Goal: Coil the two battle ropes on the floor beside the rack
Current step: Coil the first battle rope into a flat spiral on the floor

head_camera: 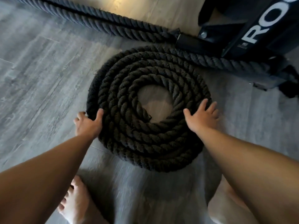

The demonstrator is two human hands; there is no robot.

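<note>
Black battle rope coil (129,135) lay flat on the grey wood-look floor (40,78), centre of frame, just below the rack base (252,34) at upper right. Its outer turn ran off right, under the rack base. Of the hands, the left hand (88,125) gripped the coil's lower-left outer edge, thumb on top, fingers round the outside. The right hand (202,116) lay flat on the coil's right side, fingers spread, grasping nothing. Uncoiled, the second rope (97,21) stretched from upper left toward the rack base. One bare foot (72,202) stood at lower left.
</note>
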